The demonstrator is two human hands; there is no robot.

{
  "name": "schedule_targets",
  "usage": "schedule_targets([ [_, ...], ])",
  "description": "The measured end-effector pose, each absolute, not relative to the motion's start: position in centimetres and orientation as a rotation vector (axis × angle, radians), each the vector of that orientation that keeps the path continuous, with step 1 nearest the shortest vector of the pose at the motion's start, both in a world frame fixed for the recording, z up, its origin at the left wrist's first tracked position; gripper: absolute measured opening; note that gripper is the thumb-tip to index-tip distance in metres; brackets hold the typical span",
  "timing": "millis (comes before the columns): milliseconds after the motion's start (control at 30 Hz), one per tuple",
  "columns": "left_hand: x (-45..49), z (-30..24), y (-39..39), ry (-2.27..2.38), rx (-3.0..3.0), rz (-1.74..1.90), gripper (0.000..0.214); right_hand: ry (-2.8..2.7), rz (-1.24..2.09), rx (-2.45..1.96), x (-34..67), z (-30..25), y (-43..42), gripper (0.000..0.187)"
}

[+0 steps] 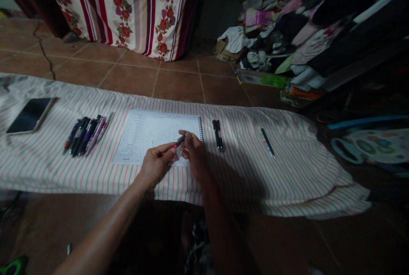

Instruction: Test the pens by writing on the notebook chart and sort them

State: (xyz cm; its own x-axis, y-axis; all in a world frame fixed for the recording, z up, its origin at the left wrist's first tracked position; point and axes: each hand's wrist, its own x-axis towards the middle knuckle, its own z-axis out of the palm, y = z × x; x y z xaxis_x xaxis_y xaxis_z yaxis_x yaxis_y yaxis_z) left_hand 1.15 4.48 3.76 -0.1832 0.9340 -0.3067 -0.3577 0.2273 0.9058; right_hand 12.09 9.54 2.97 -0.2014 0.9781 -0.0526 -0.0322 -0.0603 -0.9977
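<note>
Above a spiral notebook [159,128] with writing on its page, my left hand [156,162] pinches a dark pen [180,141] with a pinkish-red part. My right hand [194,151] is closed at the pen's far end, its fingers partly hiding that tip. To the right of the notebook, two black pens [218,135] lie side by side. Farther right is a single pen [267,143] with a dark upper half and a patterned lower half. A bunch of several pens [84,136], black, purple and pink, rests left of the notebook.
A striped cloth [243,172] covers the long low surface. At its left end lies a smartphone [31,115]. A floral curtain [137,10] hangs beyond the tiled floor [179,79]. Piled clothes [236,38] fill the back right, and a patterned plastic item [377,145] stands at the right.
</note>
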Motion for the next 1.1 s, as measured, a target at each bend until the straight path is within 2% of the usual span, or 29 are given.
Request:
schedule_targets([
  [100,0.8,3.8,4.5,1.231,0.667,1.281,0.035,-1.232,1.569,-1.032,12.6,3.3,9.6,0.042],
  [300,1.0,3.9,4.4,1.213,0.694,1.276,0.038,-1.255,1.443,-1.098,12.9,3.4,9.8,0.019],
  [467,1.3,3.7,4.4,1.205,0.661,1.328,0.04,-1.372,1.193,-1.27,12.2,3.0,9.9,0.025],
  [533,1.1,3.7,4.5,1.201,0.649,1.317,0.036,-1.339,1.303,-1.214,12.1,3.0,9.8,0.026],
  [667,0.8,3.7,4.6,1.187,0.623,1.301,0.03,-1.206,1.593,-1.021,12.6,3.3,9.7,0.038],
  [900,0.8,3.7,4.6,1.17,0.657,1.298,0.036,-1.222,1.461,-1.088,12.7,3.2,9.9,0.02],
  [1033,0.9,3.7,4.6,1.179,0.656,1.324,0.04,-1.265,1.299,-1.225,12.1,2.9,9.9,0.026],
  [1100,0.9,3.8,4.6,1.183,0.636,1.32,0.039,-1.227,1.373,-1.199,12.0,2.8,9.8,0.027],
])
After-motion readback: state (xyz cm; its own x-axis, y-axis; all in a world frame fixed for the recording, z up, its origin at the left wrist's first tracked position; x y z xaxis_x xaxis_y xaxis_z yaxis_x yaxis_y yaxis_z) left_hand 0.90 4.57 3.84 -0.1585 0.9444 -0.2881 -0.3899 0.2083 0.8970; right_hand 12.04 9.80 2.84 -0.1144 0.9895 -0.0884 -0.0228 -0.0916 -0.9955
